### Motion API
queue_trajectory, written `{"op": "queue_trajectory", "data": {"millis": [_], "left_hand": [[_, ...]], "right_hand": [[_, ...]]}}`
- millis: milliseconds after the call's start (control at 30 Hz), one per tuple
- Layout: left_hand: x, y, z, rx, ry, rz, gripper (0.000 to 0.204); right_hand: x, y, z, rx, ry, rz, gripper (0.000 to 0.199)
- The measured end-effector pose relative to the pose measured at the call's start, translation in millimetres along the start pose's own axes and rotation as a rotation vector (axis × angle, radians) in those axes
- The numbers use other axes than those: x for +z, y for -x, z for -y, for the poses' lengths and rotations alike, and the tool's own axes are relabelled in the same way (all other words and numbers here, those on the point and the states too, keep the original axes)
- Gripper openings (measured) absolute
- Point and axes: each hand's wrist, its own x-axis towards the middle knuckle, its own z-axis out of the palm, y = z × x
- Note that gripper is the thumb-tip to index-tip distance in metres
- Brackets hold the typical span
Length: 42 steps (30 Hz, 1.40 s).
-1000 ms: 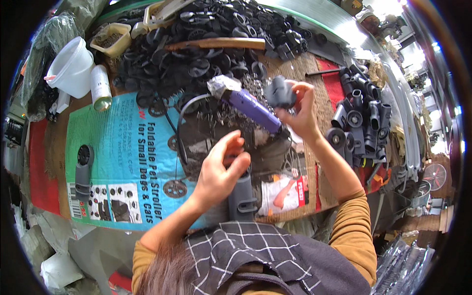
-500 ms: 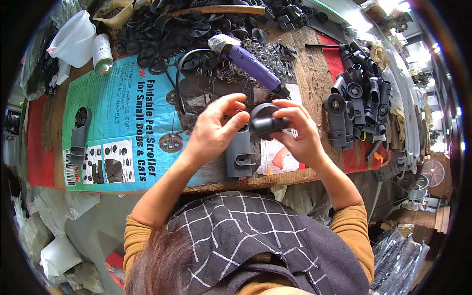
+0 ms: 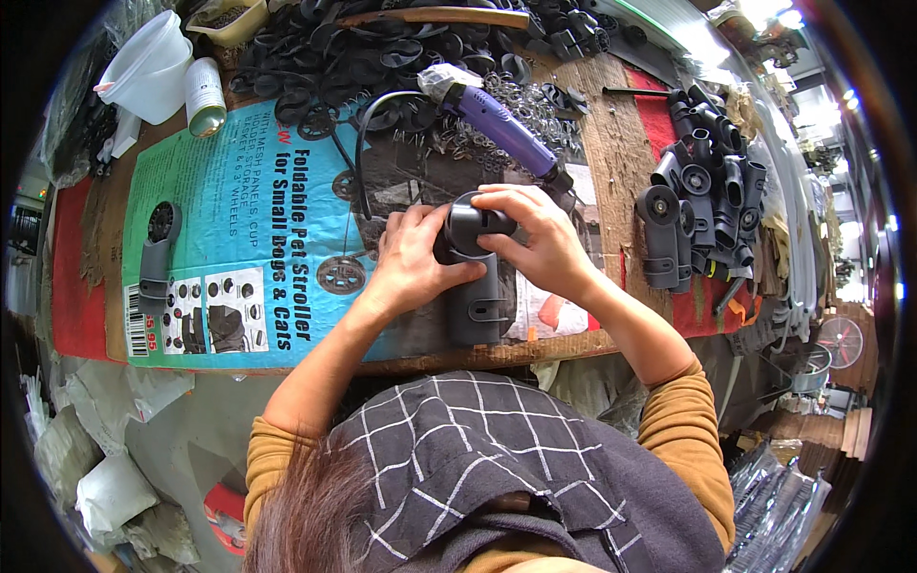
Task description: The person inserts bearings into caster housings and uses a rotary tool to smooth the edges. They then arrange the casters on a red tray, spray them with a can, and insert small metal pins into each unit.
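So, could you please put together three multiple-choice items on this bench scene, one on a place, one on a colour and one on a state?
1. Where does the purple power tool lie?
A. on the bench beyond the hands
B. on the floor
C. in the white jug

2. What colour is the plastic part under both hands?
A. red
B. dark grey
C. yellow

3. How do the hands stand on that part?
A. both lifted clear of it
B. only the left hand touches it
C. left hand and right hand both grip its rounded top

Answers:
1 A, as the tool rests on the bench just above the hands, among loose metal pieces.
2 B, since the piece shows dark grey against the blue printed cardboard.
3 C, as fingers of both hands wrap round the top.
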Motion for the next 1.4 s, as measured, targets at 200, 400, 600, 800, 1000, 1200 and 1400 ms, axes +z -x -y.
{"op": "queue_trajectory", "data": {"millis": [200,400,600,800,1000,1200,1400], "left_hand": [[-3,-2,4,0.05,0.11,-0.005,0.07],[-18,-16,2,0.066,0.157,0.203,0.048],[-30,-22,-22,-0.039,0.018,0.309,0.046],[-25,-55,-40,-0.616,0.331,0.467,0.084],[-9,-54,-49,-0.738,0.687,0.523,0.042],[-23,-27,-69,-0.22,0.845,0.283,0.048],[-45,-5,-88,0.423,0.107,-0.134,0.048]], "right_hand": [[5,-2,-17,0.127,-0.013,0.141,0.035],[5,7,-24,0.113,-0.03,0.24,0.037],[27,26,-22,0.286,-0.269,0.113,0.039],[39,46,-39,0.261,-0.541,-0.022,0.035],[36,63,-34,0.338,-0.846,-0.112,0.07],[16,66,3,0.664,-1.515,-0.019,0.056],[-7,51,31,0.383,-0.664,-0.012,0.049]]}}
